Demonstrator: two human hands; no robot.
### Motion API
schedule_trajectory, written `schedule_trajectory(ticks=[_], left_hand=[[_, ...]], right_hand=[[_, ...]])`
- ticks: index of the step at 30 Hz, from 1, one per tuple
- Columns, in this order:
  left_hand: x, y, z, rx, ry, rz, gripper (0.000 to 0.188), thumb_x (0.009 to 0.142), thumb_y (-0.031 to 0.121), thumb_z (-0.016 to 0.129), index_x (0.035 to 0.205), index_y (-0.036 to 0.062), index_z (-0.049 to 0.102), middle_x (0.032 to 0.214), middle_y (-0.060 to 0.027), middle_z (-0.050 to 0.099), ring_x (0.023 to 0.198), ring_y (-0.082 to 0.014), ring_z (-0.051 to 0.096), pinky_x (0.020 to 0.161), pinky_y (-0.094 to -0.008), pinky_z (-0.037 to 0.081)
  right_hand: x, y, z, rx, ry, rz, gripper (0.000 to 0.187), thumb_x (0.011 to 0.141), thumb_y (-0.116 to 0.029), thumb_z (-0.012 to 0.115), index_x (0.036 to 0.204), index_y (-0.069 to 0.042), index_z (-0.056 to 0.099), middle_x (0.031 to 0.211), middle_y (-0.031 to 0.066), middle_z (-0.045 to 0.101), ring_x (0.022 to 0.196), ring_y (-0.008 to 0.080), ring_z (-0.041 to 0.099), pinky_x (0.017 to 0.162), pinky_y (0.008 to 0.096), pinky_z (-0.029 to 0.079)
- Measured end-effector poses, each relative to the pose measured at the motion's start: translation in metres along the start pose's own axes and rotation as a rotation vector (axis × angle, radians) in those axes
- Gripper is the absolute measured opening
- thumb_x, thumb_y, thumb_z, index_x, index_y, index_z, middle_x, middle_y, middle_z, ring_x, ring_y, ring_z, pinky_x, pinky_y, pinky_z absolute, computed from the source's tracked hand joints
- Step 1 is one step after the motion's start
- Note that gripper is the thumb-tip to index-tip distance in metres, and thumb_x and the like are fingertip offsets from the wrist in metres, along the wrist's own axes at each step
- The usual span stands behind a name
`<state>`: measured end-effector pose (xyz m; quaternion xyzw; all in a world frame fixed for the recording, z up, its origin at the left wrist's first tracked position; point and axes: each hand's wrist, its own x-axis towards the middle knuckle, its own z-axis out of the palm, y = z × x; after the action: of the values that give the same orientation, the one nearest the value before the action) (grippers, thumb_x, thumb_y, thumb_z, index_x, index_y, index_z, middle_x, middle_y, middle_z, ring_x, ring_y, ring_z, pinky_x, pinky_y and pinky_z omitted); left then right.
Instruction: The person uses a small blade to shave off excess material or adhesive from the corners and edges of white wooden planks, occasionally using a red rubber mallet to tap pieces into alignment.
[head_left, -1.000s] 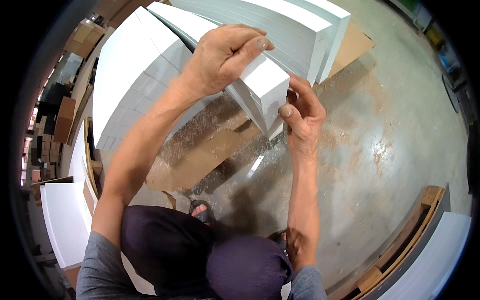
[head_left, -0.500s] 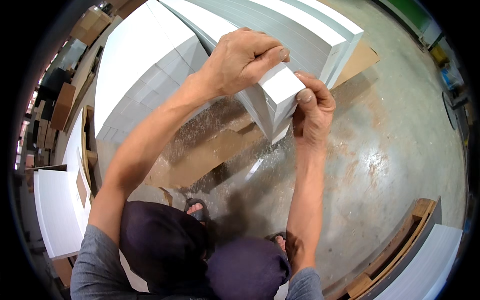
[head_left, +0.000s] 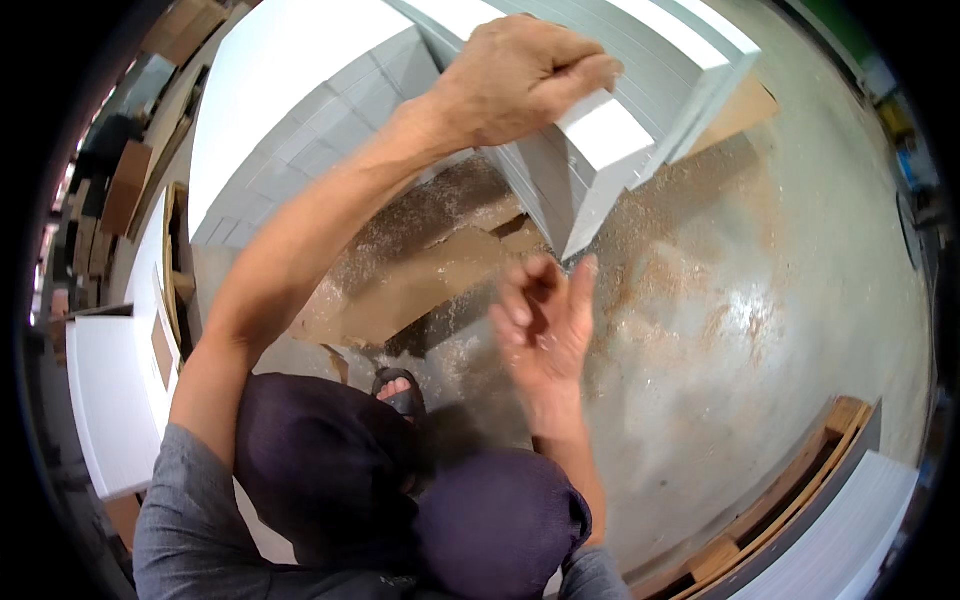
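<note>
A narrow stack of white boards (head_left: 608, 135) stands in front of me, its top face bright and its near corner pointing down at the floor. My left hand (head_left: 535, 80) is closed at the far left edge of its top, thumb pressed against curled fingers. What those fingers grip is hidden by the hand. Below the near corner of the stack, my right hand (head_left: 550, 325) is apart from it, palm up. Its fingers are loosely curled and spread with nothing in them, slightly blurred.
To the left stands a large block of stacked white panels (head_left: 300, 110). Brown cardboard (head_left: 420, 290) lies on the dusty concrete floor (head_left: 700, 400). Wooden pallets with boards (head_left: 740, 540) sit at the lower right, and a white panel (head_left: 105, 400) at the left.
My right hand has let go of the stack's right side and dropped down toward me, its fingers opening. My left hand stays at the top edge. The view has shifted slightly.
</note>
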<state>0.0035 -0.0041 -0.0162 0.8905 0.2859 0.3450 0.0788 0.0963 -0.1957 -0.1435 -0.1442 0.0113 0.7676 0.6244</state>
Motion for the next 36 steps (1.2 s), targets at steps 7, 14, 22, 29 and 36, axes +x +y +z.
schedule_trajectory(ticks=[7, 14, 22, 29, 36], left_hand=[[0.005, 0.005, -0.003, -0.085, -0.006, 0.004, 0.041, 0.098, 0.033, 0.058, 0.071, 0.0018, 0.064, 0.051, -0.0089, 0.045, 0.048, -0.0194, 0.041, 0.050, -0.0374, 0.035], [0.005, 0.002, -0.004, -0.004, -0.059, -0.022, 0.041, 0.097, 0.030, 0.059, 0.067, 0.0022, 0.061, 0.049, -0.0067, 0.042, 0.047, -0.0174, 0.038, 0.049, -0.0362, 0.033], [0.003, 0.000, -0.011, -0.037, -0.156, -0.030, 0.034, 0.104, 0.026, 0.054, 0.094, 0.0034, 0.078, 0.070, -0.0051, 0.069, 0.059, -0.0119, 0.057, 0.055, -0.0283, 0.045], [0.004, -0.003, -0.007, -0.083, -0.173, -0.042, 0.035, 0.105, 0.029, 0.054, 0.098, 0.0031, 0.077, 0.077, -0.0054, 0.072, 0.064, -0.0100, 0.062, 0.058, -0.0258, 0.048], [0.003, 0.005, -0.006, -0.147, -0.112, -0.076, 0.035, 0.102, 0.029, 0.059, 0.091, 0.0022, 0.077, 0.061, -0.0021, 0.062, 0.056, -0.0080, 0.051, 0.051, -0.0279, 0.038]], right_hand=[[0.050, 0.001, 0.072, 0.428, -0.202, -0.020, 0.069, 0.091, -0.061, 0.066, 0.121, 0.001, 0.062, 0.089, 0.0067, 0.062, 0.069, 0.0143, 0.052, 0.049, 0.0239, 0.043], [0.063, 0.015, 0.039, 0.351, -0.436, -0.127, 0.058, 0.098, -0.052, 0.061, 0.126, -0.001, 0.060, 0.086, 0.0044, 0.063, 0.069, 0.0110, 0.052, 0.048, 0.0205, 0.041], [0.045, 0.002, 0.070, 0.355, -0.429, -0.085, 0.056, 0.099, -0.052, 0.061, 0.120, 0.000, 0.064, 0.085, 0.0022, 0.063, 0.072, 0.0130, 0.053, 0.052, 0.0238, 0.042], [0.053, 0.013, 0.055, 0.226, -0.310, -0.157, 0.055, 0.098, -0.053, 0.061, 0.116, -0.001, 0.064, 0.074, -0.0010, 0.059, 0.066, 0.0088, 0.048, 0.052, 0.0212, 0.038], [0.047, 0.018, 0.044, 0.344, -0.232, -0.096, 0.059, 0.099, -0.056, 0.058, 0.121, -0.001, 0.062, 0.073, -0.0001, 0.054, 0.066, 0.0120, 0.048, 0.054, 0.0243, 0.037]])
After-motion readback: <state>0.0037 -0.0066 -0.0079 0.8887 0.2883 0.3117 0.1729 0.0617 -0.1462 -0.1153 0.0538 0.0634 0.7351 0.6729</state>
